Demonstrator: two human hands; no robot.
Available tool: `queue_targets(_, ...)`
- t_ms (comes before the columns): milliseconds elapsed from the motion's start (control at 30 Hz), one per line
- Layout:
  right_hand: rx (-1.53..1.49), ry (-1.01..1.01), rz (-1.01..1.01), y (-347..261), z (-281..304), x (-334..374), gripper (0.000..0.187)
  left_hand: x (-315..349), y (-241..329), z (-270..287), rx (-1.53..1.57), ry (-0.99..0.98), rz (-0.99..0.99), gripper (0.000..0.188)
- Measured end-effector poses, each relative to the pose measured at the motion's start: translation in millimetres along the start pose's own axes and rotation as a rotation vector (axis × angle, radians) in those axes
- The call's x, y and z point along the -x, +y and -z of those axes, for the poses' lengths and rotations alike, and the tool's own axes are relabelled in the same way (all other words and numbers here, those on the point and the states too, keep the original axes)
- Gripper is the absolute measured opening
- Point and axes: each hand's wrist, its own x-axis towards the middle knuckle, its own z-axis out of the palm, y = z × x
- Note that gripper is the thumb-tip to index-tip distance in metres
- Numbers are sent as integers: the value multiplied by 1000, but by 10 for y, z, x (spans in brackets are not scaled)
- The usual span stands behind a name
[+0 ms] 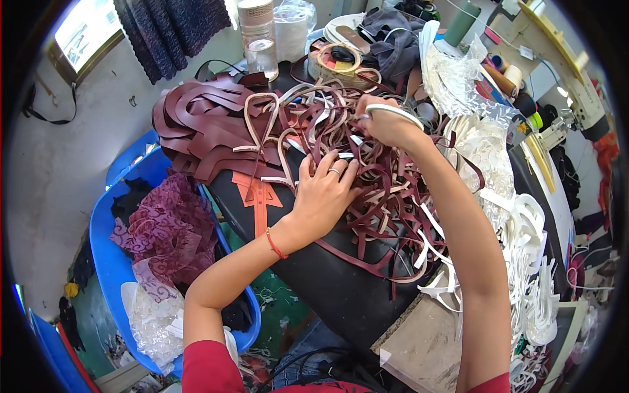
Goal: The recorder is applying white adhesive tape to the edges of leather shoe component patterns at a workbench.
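Observation:
A tangled heap of narrow maroon leather strips with pale undersides covers the middle of the black work surface. My left hand lies on the near left side of this heap, its fingers spread and resting on the strips. At the far side of the heap, my right hand is bent down with its fingers curled in among the strips. What those fingers hold is hidden. Left of the heap sits a stack of wider maroon leather pieces. An orange arrow-shaped piece pokes out beneath it.
A blue tub holding purple lace fabric stands at the left. White strips pile up at the right, near a sewing machine. Tape rolls, a clear jar and thread spools crowd the back.

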Motion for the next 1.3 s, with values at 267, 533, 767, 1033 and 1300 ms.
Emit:
queue_targets(267, 298, 56, -23, -99, -174, 105, 26, -73, -38, 62, 136, 92, 52, 40)
queue_targets(533, -167, 446, -63, -278, 182, 298, 21, -869, -988, -13, 69, -178, 401, 22)
queue_targets(767, -322, 560, -51, -640, 698, 336, 22, -1082, -1148, 78, 253, -464, 440, 43)
queue_targets(1033, -286, 961, 121, -765, 925, 295, 18, -1389, -1137, 310, 503, -351, 556, 36)
queue_targets(1300, -98, 1099, 268, -516, 1361, 518, 23, -1285, -1086, 125, 596, -464, 730, 48)
